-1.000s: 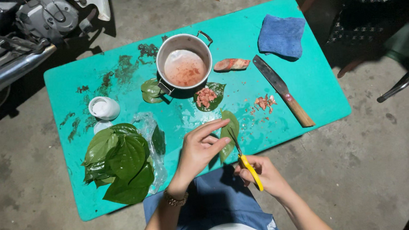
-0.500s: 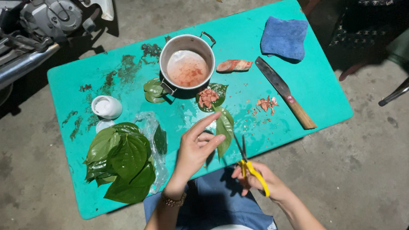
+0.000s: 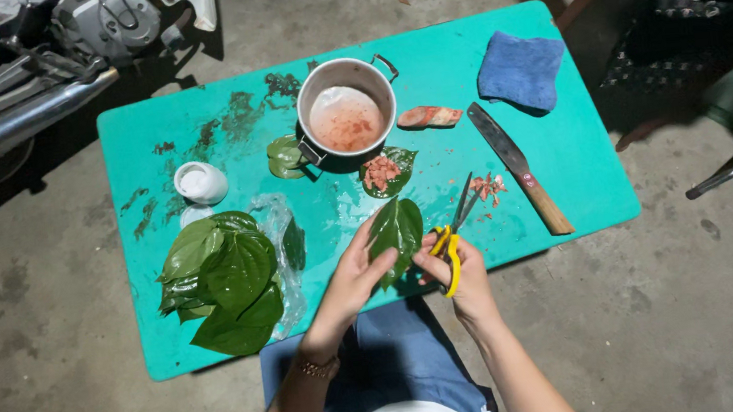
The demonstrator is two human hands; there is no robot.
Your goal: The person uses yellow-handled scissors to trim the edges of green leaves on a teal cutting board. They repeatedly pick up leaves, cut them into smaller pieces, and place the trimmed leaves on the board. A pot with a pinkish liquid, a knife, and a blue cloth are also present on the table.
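Observation:
My left hand (image 3: 351, 275) pinches a green leaf (image 3: 397, 230) by its lower edge, held over the front edge of the turquoise table (image 3: 558, 152). My right hand (image 3: 458, 269) grips yellow-handled scissors (image 3: 454, 233), their blades apart and pointing away from me, and its fingers also touch the leaf. A heap of green leaves (image 3: 226, 278) lies on clear plastic to the left. Beyond the held leaf, another leaf carries chopped reddish pieces (image 3: 381, 173).
A metal pot (image 3: 347, 114) with pinkish contents stands mid-table, with a reddish chunk (image 3: 430, 117), a wooden-handled knife (image 3: 520, 169) and a blue cloth (image 3: 519, 70) to its right. A small white jar (image 3: 200, 182) sits left. A motorcycle (image 3: 56, 57) is parked beyond the table.
The scissors swung from pointing down toward my lap to blades up beside the leaf. Both hands rose slightly and the leaf now stands between them.

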